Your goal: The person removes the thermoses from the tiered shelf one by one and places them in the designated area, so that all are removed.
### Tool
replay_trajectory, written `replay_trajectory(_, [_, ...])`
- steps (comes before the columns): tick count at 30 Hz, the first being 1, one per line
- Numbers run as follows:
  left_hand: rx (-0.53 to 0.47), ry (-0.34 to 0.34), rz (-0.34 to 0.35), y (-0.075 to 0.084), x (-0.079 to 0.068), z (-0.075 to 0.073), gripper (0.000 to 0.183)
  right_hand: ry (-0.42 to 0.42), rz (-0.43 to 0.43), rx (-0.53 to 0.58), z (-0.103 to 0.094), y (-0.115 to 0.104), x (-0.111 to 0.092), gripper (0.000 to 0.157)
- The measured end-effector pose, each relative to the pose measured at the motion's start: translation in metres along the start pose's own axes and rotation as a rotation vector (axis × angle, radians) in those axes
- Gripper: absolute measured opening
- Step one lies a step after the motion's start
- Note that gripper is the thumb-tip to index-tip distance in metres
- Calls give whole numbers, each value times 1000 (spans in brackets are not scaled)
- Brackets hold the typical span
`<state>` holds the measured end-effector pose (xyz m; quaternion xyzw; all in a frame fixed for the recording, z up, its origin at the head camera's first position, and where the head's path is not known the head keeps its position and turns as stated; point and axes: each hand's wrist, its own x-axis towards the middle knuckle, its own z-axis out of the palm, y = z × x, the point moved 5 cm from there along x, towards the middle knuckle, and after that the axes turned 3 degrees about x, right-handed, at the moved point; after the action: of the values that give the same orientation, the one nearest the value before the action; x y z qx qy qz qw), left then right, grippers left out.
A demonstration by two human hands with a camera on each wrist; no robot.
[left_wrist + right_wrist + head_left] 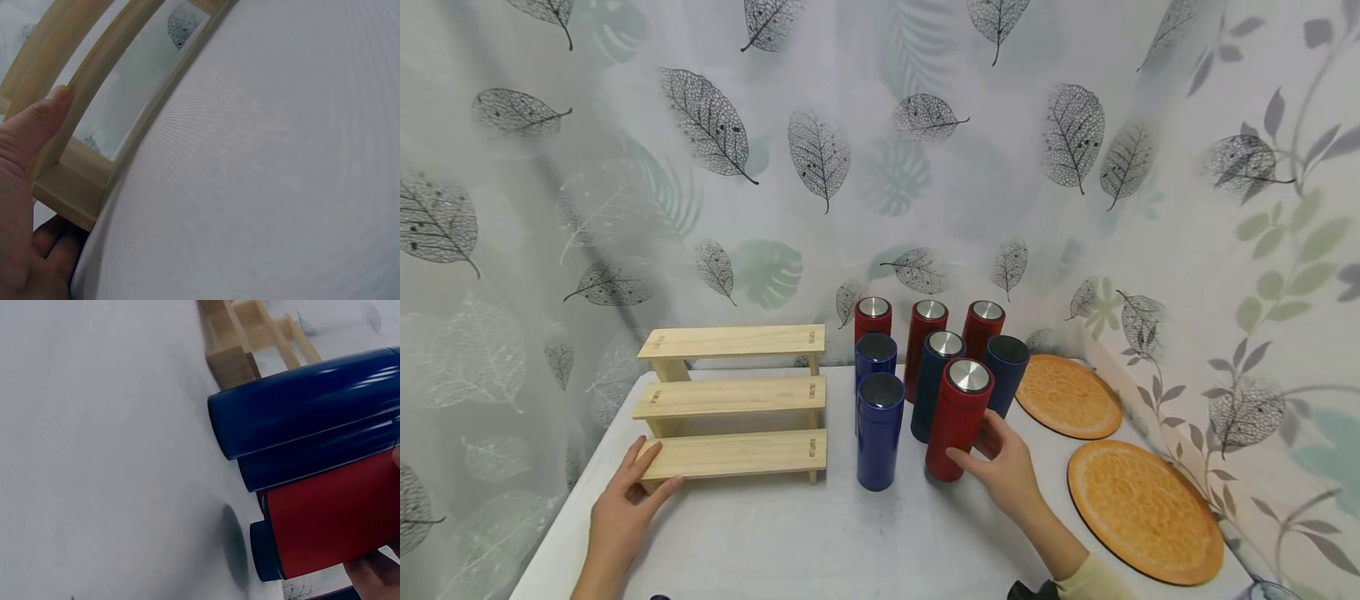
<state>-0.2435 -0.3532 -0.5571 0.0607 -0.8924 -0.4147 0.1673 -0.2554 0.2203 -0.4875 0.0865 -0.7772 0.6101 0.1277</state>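
My right hand [1006,467] grips a red thermos flask [953,433] with a silver lid, thumb on the near side, fingers round the right. The flask is upright but slightly tilted, and in the right wrist view its base stands off from a shadow on the white cloth. To its left stands a glossy blue flask [880,437] with a dark lid. At the left, a three-step wooden rack [733,454] sits on the table. My left hand [623,508] holds the left end of its lowest step; the left wrist view shows the thumb [50,115] against the board.
Behind the held flask stand a dark blue flask [934,396] with a silver lid, another dark blue one [1007,362], a second glossy blue one [876,357] and several red ones [922,342]. Two round pizza-patterned mats [1142,510] lie on the right. A leaf-print curtain [820,250] hangs behind.
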Motion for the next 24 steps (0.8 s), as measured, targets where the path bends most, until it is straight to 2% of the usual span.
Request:
replay_trajectory(11, [11, -3, -28, -1, 0, 1, 79, 0, 26, 17, 4, 13, -1, 70])
replay_trajectory(16, [-10, -5, -21, 1, 0, 1, 79, 0, 35, 8, 5, 20, -1, 70])
replay_trajectory(24, [16, -4, -28, 0, 1, 0, 79, 5, 34, -11, 4, 23, -1, 68])
